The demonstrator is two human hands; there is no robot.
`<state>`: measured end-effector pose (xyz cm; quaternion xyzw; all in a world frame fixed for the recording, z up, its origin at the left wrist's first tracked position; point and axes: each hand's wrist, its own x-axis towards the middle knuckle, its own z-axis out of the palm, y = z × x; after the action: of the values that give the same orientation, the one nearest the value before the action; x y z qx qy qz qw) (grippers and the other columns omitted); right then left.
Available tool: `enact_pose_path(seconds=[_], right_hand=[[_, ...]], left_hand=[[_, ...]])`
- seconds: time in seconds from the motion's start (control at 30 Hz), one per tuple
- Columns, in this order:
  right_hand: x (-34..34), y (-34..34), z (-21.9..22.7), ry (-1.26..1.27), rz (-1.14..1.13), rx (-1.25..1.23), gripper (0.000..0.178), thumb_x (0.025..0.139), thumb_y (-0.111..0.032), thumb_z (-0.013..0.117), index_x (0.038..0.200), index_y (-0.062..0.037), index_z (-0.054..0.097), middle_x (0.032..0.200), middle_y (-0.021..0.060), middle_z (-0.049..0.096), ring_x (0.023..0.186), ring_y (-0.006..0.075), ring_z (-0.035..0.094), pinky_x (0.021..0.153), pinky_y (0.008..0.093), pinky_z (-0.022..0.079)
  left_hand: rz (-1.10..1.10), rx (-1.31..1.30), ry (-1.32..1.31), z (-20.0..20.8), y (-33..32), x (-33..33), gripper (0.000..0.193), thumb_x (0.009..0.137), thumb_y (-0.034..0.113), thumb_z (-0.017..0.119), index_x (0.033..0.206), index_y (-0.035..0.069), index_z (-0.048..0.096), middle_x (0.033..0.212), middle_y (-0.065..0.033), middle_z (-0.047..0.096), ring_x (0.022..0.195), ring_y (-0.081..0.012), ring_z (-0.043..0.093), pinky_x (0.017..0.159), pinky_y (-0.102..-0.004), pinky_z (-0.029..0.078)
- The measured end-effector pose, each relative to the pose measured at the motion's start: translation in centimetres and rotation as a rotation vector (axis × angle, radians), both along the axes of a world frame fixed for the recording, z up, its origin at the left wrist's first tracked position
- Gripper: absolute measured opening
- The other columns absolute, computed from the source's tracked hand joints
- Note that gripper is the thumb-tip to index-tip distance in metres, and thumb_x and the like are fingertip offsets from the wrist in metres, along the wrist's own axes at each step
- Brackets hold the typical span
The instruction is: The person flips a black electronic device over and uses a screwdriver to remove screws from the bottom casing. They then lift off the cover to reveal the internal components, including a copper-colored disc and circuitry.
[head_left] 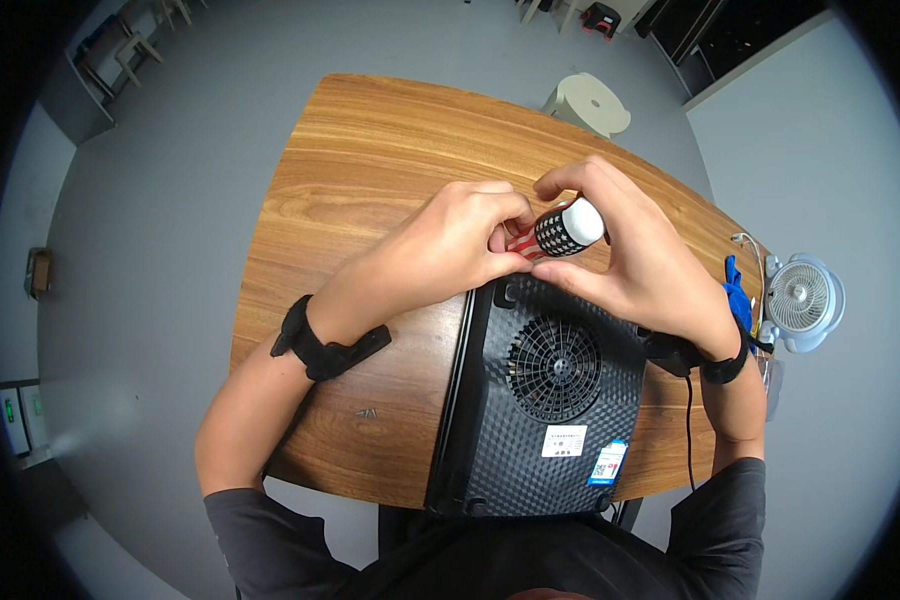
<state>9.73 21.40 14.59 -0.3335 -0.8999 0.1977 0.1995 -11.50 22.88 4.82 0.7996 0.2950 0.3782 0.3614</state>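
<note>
A black appliance with a textured underside and a round fan grille lies bottom up on the table before me. At its far edge, my left hand pinches the lower end of a screwdriver, whose handle has red and white stripes, white stars on black and a white cap. The tool's tip is hidden behind my fingers. Curved around the handle with thumb and forefinger spread apart, my right hand is open beside the white cap. Some small screws lie left of the appliance.
The wooden table has a curved far edge. Past its right side stands a small white fan, near a blue cloth-like item. A black cable hangs right of the appliance. A pale round stool stands beyond the table.
</note>
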Motion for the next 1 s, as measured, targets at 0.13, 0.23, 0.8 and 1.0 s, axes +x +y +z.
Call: enact_pose_path(seconds=[0.13,0.23,0.8,1.0], right_hand=[[-0.01,0.18,-0.35,-0.001,-0.052,-0.004,0.044,0.08,-0.011,0.084,0.114,-0.0023,0.058,0.108,0.0161,0.064,0.101,0.0347,0.067,0.086,0.0425,0.055],[-0.14,0.2,-0.36,0.004,-0.054,0.001,0.044,0.079,-0.011,0.085,0.113,-0.0021,0.058,0.106,0.0159,0.064,0.098,0.0344,0.067,0.083,0.0415,0.056],[-0.24,-0.06,-0.11,0.022,-0.059,-0.016,0.041,0.078,-0.01,0.085,0.11,-0.0022,0.059,0.102,0.0146,0.063,0.094,0.0331,0.067,0.079,0.0409,0.055],[-0.15,0.02,-0.24,0.027,-0.05,0.0,0.04,0.079,-0.011,0.085,0.109,-0.0022,0.06,0.101,0.0141,0.062,0.093,0.0326,0.067,0.078,0.0406,0.055]], left_hand=[[0.03,0.009,0.029,0.19,-0.14,0.17,0.027,0.08,0.001,0.082,0.103,-0.005,0.069,0.088,-0.0103,0.065,0.07,-0.0154,0.065,0.064,-0.0303,0.055],[0.036,-0.015,0.02,0.2,-0.19,0.16,0.027,0.079,0.0,0.082,0.103,-0.005,0.069,0.087,-0.0097,0.064,0.069,-0.0149,0.064,0.064,-0.0304,0.054],[0.051,-0.06,0.02,1.02,-0.52,0.02,0.024,0.081,0.009,0.083,0.093,-0.005,0.068,0.086,-0.0146,0.068,0.072,-0.024,0.068,0.067,-0.0355,0.057],[0.048,-0.037,0.011,0.49,-0.45,0.08,0.023,0.081,0.001,0.08,0.099,-0.005,0.067,0.086,-0.0097,0.063,0.07,-0.0154,0.064,0.064,-0.0306,0.054]])
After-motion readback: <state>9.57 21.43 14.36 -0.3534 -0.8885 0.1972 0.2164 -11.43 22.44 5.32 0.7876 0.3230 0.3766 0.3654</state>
